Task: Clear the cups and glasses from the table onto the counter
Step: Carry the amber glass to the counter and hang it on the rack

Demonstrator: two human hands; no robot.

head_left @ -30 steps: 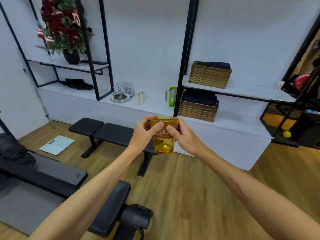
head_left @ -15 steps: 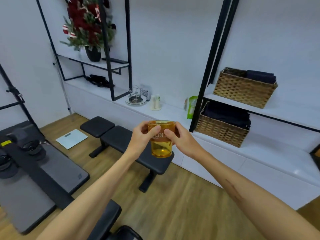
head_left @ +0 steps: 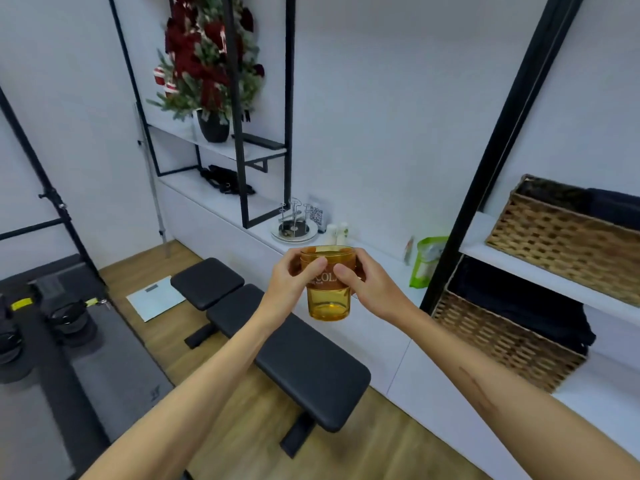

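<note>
I hold one amber glass [head_left: 328, 284] upright in mid-air, my left hand [head_left: 290, 287] and right hand [head_left: 372, 289] each curled round its upper wall, probably for steadiness while carrying. Below them is one black bench [head_left: 277, 337]. Beyond the hands runs the white counter [head_left: 377, 258], with two small bottles [head_left: 337, 230].

Upright amber see-through glass [head_left: 328, 292] with pale lettering, held above the floor.

The cup [head_left: 328, 289] is clear amber, glossy and smooth, glass or plastic I cannot tell; the bench [head_left: 304, 362] wears matt black padding; the floor [head_left: 242, 410] is wood-grained. The baskets [head_left: 568, 237] are rough woven wicker; the shelf frame [head_left: 491, 174] looks like matt black metal.
</note>
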